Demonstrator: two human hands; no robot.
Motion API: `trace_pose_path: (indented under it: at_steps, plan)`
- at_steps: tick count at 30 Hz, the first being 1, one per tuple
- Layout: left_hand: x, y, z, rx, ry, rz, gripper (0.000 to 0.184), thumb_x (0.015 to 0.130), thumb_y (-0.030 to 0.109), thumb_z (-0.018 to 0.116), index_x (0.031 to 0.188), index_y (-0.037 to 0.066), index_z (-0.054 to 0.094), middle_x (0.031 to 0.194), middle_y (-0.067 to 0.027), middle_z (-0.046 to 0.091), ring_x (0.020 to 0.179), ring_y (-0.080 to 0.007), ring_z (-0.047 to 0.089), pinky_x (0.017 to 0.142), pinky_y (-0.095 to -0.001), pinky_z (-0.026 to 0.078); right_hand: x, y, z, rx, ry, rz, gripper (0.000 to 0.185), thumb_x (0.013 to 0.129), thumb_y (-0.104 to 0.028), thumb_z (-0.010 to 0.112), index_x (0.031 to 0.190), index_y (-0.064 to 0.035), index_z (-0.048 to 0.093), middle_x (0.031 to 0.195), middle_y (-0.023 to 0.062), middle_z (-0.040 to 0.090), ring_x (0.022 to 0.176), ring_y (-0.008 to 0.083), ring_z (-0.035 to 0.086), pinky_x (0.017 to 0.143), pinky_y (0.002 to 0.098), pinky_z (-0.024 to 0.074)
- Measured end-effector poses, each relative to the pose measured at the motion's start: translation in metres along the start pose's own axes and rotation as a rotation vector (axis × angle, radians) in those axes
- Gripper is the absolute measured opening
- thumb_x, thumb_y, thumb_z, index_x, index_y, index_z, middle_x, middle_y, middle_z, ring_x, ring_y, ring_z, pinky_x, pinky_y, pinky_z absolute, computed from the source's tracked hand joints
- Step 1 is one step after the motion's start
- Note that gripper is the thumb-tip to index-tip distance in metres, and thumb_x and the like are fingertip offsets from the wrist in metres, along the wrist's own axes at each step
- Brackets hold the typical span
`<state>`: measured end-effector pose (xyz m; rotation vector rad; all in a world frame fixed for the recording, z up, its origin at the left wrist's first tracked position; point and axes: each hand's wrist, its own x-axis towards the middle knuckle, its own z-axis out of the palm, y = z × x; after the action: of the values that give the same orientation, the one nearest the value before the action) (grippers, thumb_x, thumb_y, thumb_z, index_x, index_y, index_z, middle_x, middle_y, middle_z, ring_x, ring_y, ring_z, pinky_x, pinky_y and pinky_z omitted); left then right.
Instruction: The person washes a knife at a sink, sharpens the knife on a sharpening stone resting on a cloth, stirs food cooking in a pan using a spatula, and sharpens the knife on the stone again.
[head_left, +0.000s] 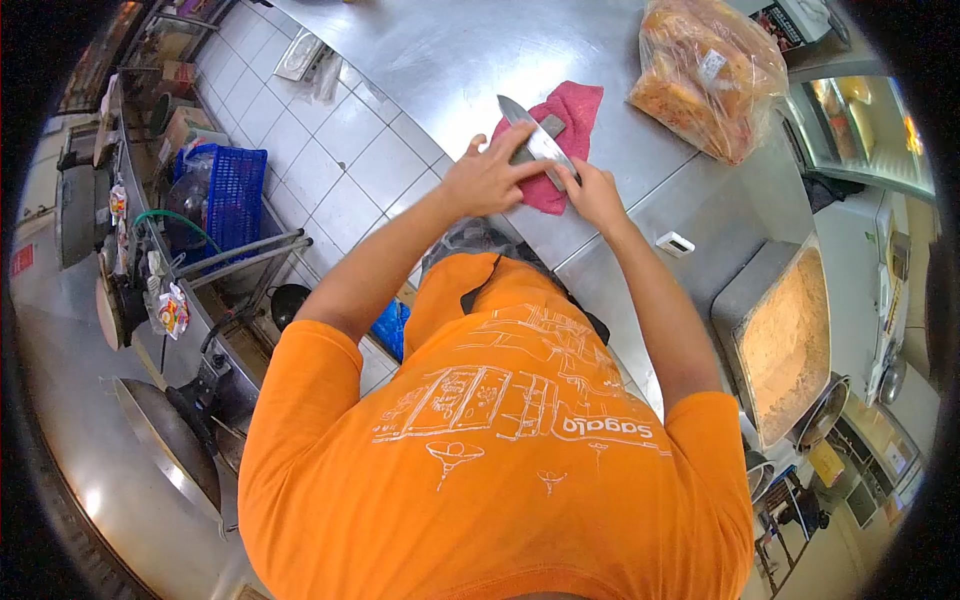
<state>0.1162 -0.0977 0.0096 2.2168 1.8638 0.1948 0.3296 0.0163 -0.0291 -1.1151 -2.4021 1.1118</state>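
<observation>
My right hand (597, 194) is closed around the handle of a kitchen knife (543, 143), whose blade points up and to the left. The fingers of my left hand (484, 180) are stretched apart, and their tips rest on the flat of the blade. Beneath the knife lies a grey sharpening stone (552, 125), partly covered by the blade. A folded red cloth (580, 103) lies under the stone on the steel counter (460, 60). The knife's handle is mostly hidden in my right hand.
A clear plastic bag of orange-coated food (710, 80) sits at the counter's far right. Nearer are a small white device (675, 244) and a deep metal tray of pale crumbs (790, 340). Left, across the tiled floor, stand a blue crate (236, 200) and a wok (165, 440).
</observation>
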Motion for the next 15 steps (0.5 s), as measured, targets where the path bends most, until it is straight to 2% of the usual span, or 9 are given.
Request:
trace_pose_path:
  at_steps: [3,4,8,9,10,12,15]
  plan:
    - [0.001,0.026,0.013,-0.1,0.109,0.079,0.066,0.084,0.029,0.065,0.149,0.034,0.055,0.166,-0.0179,0.032,0.154,-0.0292,0.036,0.106,-0.0533,0.037,-0.029,0.014,-0.016,-0.017,0.0,0.026,0.04,0.104,-0.039,0.061,0.106,-0.0005,0.07,0.089,0.0306,0.069,0.087,0.0488,0.069,0.074,0.0521,0.0525]
    - [0.003,0.035,0.015,-0.091,0.124,0.089,0.066,0.084,0.029,0.065,0.148,0.034,0.056,0.165,-0.0204,0.034,0.154,-0.0295,0.035,0.104,-0.0473,0.034,-0.036,0.016,-0.023,-0.033,0.014,0.039,0.039,0.104,-0.039,0.061,0.107,-0.0005,0.07,0.09,0.0303,0.069,0.086,0.0482,0.069,0.073,0.0513,0.0524]
    - [0.018,0.065,0.024,-0.071,0.117,0.153,0.067,0.085,0.029,0.064,0.15,0.036,0.054,0.166,-0.0216,0.033,0.155,-0.0299,0.034,0.103,-0.0466,0.035,-0.06,0.068,-0.043,-0.278,-0.053,0.146,0.036,0.104,-0.036,0.062,0.106,-0.0007,0.071,0.089,0.0283,0.069,0.08,0.046,0.068,0.07,0.0481,0.0514]
    - [0.023,0.074,0.027,-0.099,0.115,0.179,0.067,0.085,0.029,0.064,0.151,0.036,0.054,0.166,-0.0216,0.033,0.155,-0.0298,0.033,0.103,-0.0471,0.035,-0.071,0.075,-0.054,-0.277,-0.026,0.087,0.035,0.104,-0.034,0.063,0.106,-0.0008,0.071,0.088,0.028,0.069,0.079,0.0454,0.068,0.07,0.0476,0.051]
    - [0.028,0.082,0.03,-0.125,0.114,0.204,0.067,0.085,0.029,0.064,0.151,0.036,0.053,0.166,-0.0215,0.032,0.156,-0.0297,0.033,0.103,-0.0475,0.035,-0.082,0.068,-0.071,-0.278,0.003,0.026,0.033,0.103,-0.033,0.063,0.106,-0.0009,0.071,0.088,0.0277,0.069,0.078,0.0449,0.068,0.069,0.0472,0.0506]
    - [0.039,0.099,0.035,-0.177,0.134,0.252,0.07,0.084,0.029,0.065,0.152,0.036,0.053,0.166,-0.0209,0.032,0.156,-0.0294,0.033,0.103,-0.0485,0.035,-0.1,0.04,-0.103,-0.25,-0.005,0.105,0.03,0.103,-0.031,0.065,0.104,-0.0011,0.07,0.086,0.0265,0.068,0.075,0.0432,0.068,0.067,0.0454,0.0504]
    - [0.05,0.116,0.029,-0.161,0.209,0.281,0.072,0.082,0.03,0.066,0.152,0.036,0.052,0.166,-0.0212,0.032,0.155,-0.0297,0.033,0.102,-0.0488,0.037,-0.104,0.016,-0.124,-0.208,0.103,-0.038,0.031,0.103,-0.032,0.064,0.103,-0.001,0.069,0.084,0.0255,0.068,0.075,0.0432,0.069,0.066,0.0442,0.0509]
